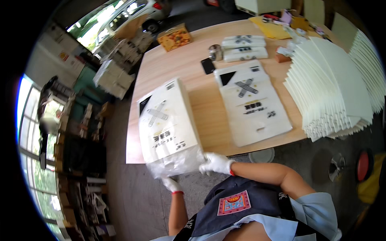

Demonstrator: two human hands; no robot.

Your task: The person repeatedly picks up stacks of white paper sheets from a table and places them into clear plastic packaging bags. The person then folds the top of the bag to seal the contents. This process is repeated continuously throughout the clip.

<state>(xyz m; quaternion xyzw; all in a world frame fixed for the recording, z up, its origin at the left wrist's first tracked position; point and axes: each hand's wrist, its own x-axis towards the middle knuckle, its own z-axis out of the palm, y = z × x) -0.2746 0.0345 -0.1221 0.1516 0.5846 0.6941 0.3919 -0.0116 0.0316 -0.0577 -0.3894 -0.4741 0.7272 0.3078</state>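
A printed clear plastic bag with a thick stack of white paper inside lies at the table's left front. Its loose, crumpled end hangs over the front edge. In a white glove with a red cuff, my left hand pinches the lower edge of that end, its fingertips partly hidden by the plastic. My right hand, gloved alike, has its fingers closed on the right corner of the loose end. To the right, a flat pile of similar printed bags lies on the table.
The wooden table bears folded bag bundles, a black phone, a metal tin and an orange box. Tall fanned stacks of white sheets fill its right side. A red-seated stool stands on the floor at right.
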